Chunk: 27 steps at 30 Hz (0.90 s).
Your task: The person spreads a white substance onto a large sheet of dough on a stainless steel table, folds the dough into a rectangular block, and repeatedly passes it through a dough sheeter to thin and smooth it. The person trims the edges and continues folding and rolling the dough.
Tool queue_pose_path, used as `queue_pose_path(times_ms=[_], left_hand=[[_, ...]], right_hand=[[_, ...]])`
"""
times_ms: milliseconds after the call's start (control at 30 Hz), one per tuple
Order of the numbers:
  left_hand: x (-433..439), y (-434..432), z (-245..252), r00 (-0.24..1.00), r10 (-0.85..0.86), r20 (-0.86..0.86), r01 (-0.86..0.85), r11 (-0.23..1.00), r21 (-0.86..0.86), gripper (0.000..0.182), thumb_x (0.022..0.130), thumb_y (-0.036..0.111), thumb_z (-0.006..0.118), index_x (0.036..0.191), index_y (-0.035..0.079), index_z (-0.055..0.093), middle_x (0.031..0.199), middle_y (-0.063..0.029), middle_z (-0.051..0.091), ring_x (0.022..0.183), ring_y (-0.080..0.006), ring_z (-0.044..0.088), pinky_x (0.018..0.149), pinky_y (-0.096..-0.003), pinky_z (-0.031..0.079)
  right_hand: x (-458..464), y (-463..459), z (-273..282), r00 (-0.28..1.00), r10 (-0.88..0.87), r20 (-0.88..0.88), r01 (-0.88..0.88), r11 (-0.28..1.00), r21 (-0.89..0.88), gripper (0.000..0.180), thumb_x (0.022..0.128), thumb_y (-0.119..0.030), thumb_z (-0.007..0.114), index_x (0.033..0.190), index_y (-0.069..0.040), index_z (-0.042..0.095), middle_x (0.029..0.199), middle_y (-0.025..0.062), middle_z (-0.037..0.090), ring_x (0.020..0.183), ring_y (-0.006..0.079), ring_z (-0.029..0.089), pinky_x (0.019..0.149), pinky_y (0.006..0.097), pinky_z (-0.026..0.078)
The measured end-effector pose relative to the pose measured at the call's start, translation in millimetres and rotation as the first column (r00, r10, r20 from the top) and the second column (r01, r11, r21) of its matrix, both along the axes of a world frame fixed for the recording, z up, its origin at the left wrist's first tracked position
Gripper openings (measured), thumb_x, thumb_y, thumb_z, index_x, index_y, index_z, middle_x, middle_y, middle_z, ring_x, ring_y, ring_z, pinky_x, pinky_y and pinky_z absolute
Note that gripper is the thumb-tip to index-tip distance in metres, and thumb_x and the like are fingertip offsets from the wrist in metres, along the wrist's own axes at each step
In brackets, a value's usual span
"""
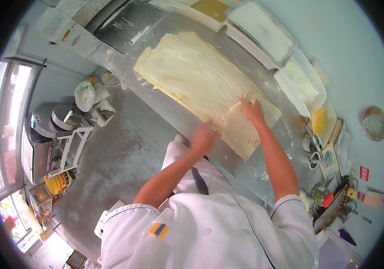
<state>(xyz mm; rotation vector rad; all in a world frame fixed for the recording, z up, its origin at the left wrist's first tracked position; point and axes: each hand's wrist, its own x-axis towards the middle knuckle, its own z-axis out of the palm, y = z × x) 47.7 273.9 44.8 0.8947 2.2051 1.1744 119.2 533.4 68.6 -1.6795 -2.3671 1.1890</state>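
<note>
A large, pale rolled-out dough sheet [192, 70] lies across the metal worktable [165, 111]. Its near end carries a folded-over flap [242, 129] with a ragged edge. My right hand [254, 111] pinches that flap near its far right corner. Beside the sheet's left edge, at the flap's other corner, is my left hand [205, 138]. Motion blurs it, and its fingers and any grip on the dough are unclear.
White tubs of flour [262, 32] line the table's wall side, with a yellow scraper [318, 119] in one farther right. Metal cups [311, 158] and a red-lidded jar [323, 195] stand nearer me. A machine [54, 134] stands on the floor at left.
</note>
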Motion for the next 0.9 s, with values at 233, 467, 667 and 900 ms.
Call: queue_pose_path(times_ms=[233,467,667,900], left_hand=[[-286.1,-43.0,-39.2,0.734,0.599,-0.319,-0.594,0.795,0.124,0.027,0.086,0.022,0.07,0.091,-0.004,0.062,0.083,-0.0214,0.065,0.076,-0.0382,0.062,0.069,-0.0471,0.049],[-361.2,-27.4,-27.8,0.59,0.63,0.504,-0.685,0.722,-0.101,0.016,0.087,0.014,0.071,0.087,-0.001,0.07,0.067,-0.0017,0.058,0.057,-0.0141,0.052,0.051,-0.0346,0.041],[-377.8,-23.7,-9.4,0.635,0.461,0.62,-0.476,0.865,-0.156,0.02,0.087,0.015,0.07,0.098,-0.001,0.071,0.074,-0.0024,0.063,0.06,-0.0102,0.055,0.051,-0.03,0.042],[-364.0,-16.2,1.5,0.819,0.353,0.453,-0.391,0.921,-0.011,0.033,0.087,0.012,0.069,0.114,-0.005,0.062,0.099,-0.0097,0.071,0.089,-0.0165,0.066,0.079,-0.0336,0.051]], right_hand=[[-81.3,10.7,20.4,0.989,0.132,-0.065,-0.131,0.991,0.022,0.058,0.084,-0.048,0.067,0.11,0.004,0.066,0.108,0.0263,0.069,0.104,0.0404,0.066,0.091,0.0459,0.05],[-305.7,14.3,4.5,0.845,0.534,0.03,-0.507,0.782,0.361,0.055,0.092,-0.027,0.057,0.141,-0.004,0.051,0.138,0.0233,0.056,0.132,0.0354,0.051,0.111,0.0433,0.039],[-423.1,17.1,-26.9,0.694,0.716,0.068,-0.692,0.639,0.336,0.06,0.084,-0.016,0.056,0.143,-0.008,0.05,0.14,0.0168,0.056,0.132,0.0336,0.051,0.11,0.0433,0.041],[-457.1,17.8,-6.9,0.452,0.797,0.4,-0.89,0.432,0.146,0.041,0.081,-0.018,0.06,0.121,-0.01,0.067,0.125,0.0136,0.066,0.124,0.0306,0.058,0.101,0.0466,0.047]])
